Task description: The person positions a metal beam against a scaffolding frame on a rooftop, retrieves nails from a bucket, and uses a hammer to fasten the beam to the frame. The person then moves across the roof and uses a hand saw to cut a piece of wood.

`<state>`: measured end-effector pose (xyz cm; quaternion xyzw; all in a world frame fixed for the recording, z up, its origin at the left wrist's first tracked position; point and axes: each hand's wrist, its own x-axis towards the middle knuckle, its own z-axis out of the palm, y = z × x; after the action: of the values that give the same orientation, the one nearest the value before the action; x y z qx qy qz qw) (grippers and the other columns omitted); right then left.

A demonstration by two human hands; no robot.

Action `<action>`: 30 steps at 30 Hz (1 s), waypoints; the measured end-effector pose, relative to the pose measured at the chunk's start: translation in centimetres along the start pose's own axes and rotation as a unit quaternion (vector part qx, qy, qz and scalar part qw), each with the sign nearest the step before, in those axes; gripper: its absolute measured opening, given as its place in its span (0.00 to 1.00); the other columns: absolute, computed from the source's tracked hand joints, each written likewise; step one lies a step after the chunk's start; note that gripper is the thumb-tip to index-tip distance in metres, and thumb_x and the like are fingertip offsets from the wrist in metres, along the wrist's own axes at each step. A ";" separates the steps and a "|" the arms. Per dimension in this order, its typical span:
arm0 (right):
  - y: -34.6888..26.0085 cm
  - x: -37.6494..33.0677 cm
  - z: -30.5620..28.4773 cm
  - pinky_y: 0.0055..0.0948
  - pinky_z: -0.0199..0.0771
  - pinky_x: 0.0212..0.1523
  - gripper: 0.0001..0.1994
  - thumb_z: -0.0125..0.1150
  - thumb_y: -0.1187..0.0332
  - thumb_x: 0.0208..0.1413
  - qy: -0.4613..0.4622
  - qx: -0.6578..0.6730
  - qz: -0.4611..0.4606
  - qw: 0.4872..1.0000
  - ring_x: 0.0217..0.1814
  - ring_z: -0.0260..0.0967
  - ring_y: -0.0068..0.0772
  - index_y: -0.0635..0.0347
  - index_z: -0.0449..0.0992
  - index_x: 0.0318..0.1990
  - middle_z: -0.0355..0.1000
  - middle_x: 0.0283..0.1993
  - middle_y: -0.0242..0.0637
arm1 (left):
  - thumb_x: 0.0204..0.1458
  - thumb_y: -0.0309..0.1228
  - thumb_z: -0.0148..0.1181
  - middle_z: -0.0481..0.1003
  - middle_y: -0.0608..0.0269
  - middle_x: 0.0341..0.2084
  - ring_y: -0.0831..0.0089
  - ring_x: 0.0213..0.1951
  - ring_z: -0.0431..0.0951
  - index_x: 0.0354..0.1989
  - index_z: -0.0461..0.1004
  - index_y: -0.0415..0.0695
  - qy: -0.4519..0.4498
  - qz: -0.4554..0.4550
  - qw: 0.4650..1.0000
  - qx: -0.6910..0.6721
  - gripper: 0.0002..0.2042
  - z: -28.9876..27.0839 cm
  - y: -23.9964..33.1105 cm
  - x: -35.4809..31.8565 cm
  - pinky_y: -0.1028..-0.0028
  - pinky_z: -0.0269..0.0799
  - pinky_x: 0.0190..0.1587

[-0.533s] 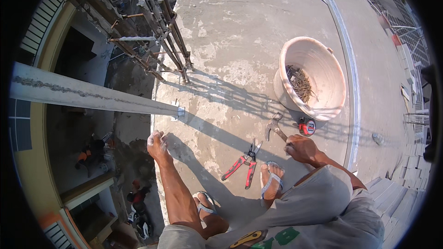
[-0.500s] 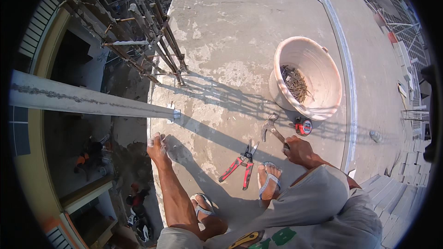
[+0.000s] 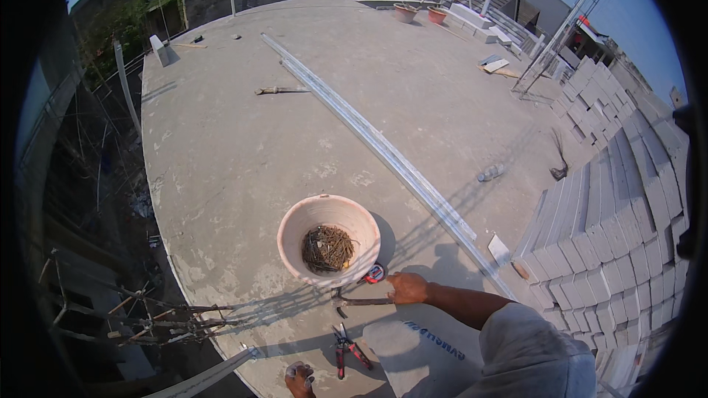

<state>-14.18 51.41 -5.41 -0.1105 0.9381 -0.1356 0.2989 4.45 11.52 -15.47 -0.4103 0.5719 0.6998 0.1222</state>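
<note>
My right hand (image 3: 408, 288) is closed round the handle of a claw hammer (image 3: 367, 301), whose head points left, close to the front of the bucket. A pale pink plastic bucket (image 3: 293, 245) stands just beyond, with a heap of rusty, nail-like metal pieces (image 3: 327, 248) inside. Against its right front side lies a red and black tape measure (image 3: 375, 273). Red-handled snips (image 3: 349, 351) rest with their jaws apart on the concrete between my hands. At the lower edge my left hand (image 3: 299, 379) has its fingers curled together; whatever they may hold is hidden.
The concrete slab (image 3: 236, 125) drops off along its left edge, beside tied rebar (image 3: 140, 317) and a pale post (image 3: 210, 376). Long metal channels (image 3: 383, 155) cross it diagonally. Stacked grey blocks (image 3: 605, 250) rise at right, with a clear bottle (image 3: 490, 172) nearer the middle.
My view has swung upward and right, bringing in the far slab and block stacks. The hammer stays in my right hand. My left hand now appears at the lower edge, still curled.
</note>
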 end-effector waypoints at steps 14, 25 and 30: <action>1.8 -38.9 -15.1 0.50 0.72 0.55 0.28 0.55 0.46 0.55 -0.106 0.137 0.267 0.948 0.54 0.73 0.57 0.62 0.76 0.50 0.76 0.49 0.52 | 0.55 0.40 0.61 0.78 0.57 0.32 0.70 0.29 0.79 0.43 0.73 0.38 -0.138 -0.122 0.967 0.174 0.16 8.4 23.5 -26.1 0.73 0.73 0.28; -1.0 -52.6 -16.1 0.47 0.72 0.53 0.26 0.54 0.48 0.55 0.130 0.271 0.339 0.892 0.51 0.74 0.55 0.67 0.78 0.41 0.77 0.46 0.55 | 0.55 0.39 0.61 0.78 0.61 0.31 0.73 0.30 0.78 0.43 0.73 0.37 -0.323 0.051 0.897 0.296 0.17 15.0 32.1 -35.6 0.73 0.71 0.31; -1.8 -57.4 -10.1 0.38 0.78 0.34 0.27 0.50 0.46 0.57 -0.032 0.280 0.315 0.906 0.22 0.77 0.40 0.62 0.79 0.23 0.75 0.19 0.41 | 0.54 0.35 0.61 0.76 0.61 0.26 0.77 0.25 0.76 0.42 0.74 0.34 -0.249 0.034 0.948 0.197 0.15 11.6 32.0 -37.2 0.79 0.68 0.26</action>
<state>25.85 68.12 33.54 0.2746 0.8377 -0.2878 0.3742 2.48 22.91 33.55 -0.1712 0.6635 0.6565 0.3154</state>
